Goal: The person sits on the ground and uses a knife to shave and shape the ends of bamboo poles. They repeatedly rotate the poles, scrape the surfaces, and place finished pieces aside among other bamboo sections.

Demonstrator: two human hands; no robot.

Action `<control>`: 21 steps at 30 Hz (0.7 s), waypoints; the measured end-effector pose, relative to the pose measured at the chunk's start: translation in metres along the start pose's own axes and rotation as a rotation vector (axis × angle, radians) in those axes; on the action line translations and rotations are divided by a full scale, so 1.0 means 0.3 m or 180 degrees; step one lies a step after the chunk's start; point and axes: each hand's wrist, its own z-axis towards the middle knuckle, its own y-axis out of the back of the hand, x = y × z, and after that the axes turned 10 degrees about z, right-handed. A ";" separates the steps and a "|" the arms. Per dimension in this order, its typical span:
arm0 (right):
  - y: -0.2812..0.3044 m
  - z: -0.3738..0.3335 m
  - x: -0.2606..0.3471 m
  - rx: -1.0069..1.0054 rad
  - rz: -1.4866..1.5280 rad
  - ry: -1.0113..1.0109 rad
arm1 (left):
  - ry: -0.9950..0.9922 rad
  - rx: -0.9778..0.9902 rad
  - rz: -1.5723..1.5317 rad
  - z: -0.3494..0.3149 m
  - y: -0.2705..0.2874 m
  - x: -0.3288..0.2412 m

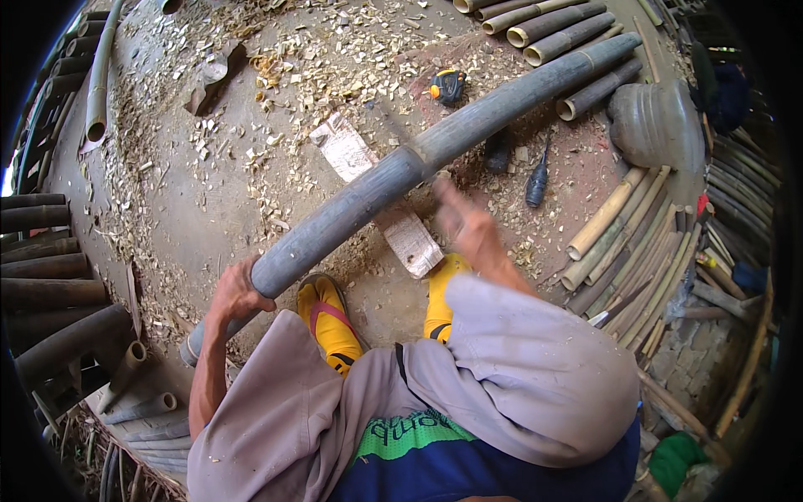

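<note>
A long grey bamboo pole [527,99] runs diagonally across a flat pale board [410,243]. Along its near half lies a thicker-looking shorter bamboo length [339,217]. My left hand [238,291] is closed round the lower left end, where the short piece stops and the pole's tip pokes out beyond. My right hand [470,227], smeared by motion, is closed just below the far end of the short piece. A thin dark streak [396,124] past the bamboo lines up with it, like a narrow blade; its kind is too blurred to tell. My feet in yellow socks flank the board.
Wood chips strew the floor. A black and orange tape measure [447,86] and a dark-handled pointed tool [537,182] lie beyond the pole. Cut bamboo lengths are stacked at right [609,213], far right [556,33] and left [50,266]. A large rounded vessel [657,125] stands right.
</note>
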 end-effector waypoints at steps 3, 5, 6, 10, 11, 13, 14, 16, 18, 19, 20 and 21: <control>0.021 0.064 0.003 -0.0765 0.0703 0.0139 | -0.0031 0.0088 -0.0010 0.013 -0.007 0.023; -0.066 -0.012 0.010 -0.0070 0.0021 0.0881 | -0.0107 0.0109 -0.0095 0.024 -0.009 0.040; -0.094 -0.061 0.030 0.0327 -0.0393 0.1222 | -0.0081 0.0126 -0.0142 0.017 -0.004 0.045; 0.033 0.045 -0.002 -0.0744 0.0476 0.0024 | -0.0191 0.0216 -0.0311 0.034 0.012 0.035; 0.077 0.073 0.021 -0.0900 0.0728 -0.0492 | -0.0154 0.0558 -0.0441 0.043 0.022 0.049; 0.041 0.045 -0.010 -0.0874 0.0645 0.0013 | -0.0117 0.1254 -0.0710 0.078 0.039 0.092; 0.001 0.038 -0.026 -0.0814 0.0609 0.0527 | -0.0177 0.1453 -0.0895 0.092 0.042 0.102; -0.065 -0.039 0.007 -0.0213 0.0401 0.0866 | -0.0459 0.0439 -0.0487 0.077 0.012 0.063; -0.139 -0.149 0.052 0.0608 -0.0317 0.0818 | -0.0621 -0.0662 0.0172 0.039 -0.056 -0.067; -0.166 -0.141 0.069 0.0485 -0.0153 0.1030 | -0.0447 -0.0957 0.0541 0.008 -0.099 -0.096; -0.161 -0.128 0.093 0.0319 -0.0080 0.1193 | -0.0374 -0.1254 0.0869 0.013 -0.136 -0.120; -0.152 -0.123 0.109 0.0151 -0.0008 0.1353 | -0.0303 -0.1550 0.1197 0.018 -0.154 -0.130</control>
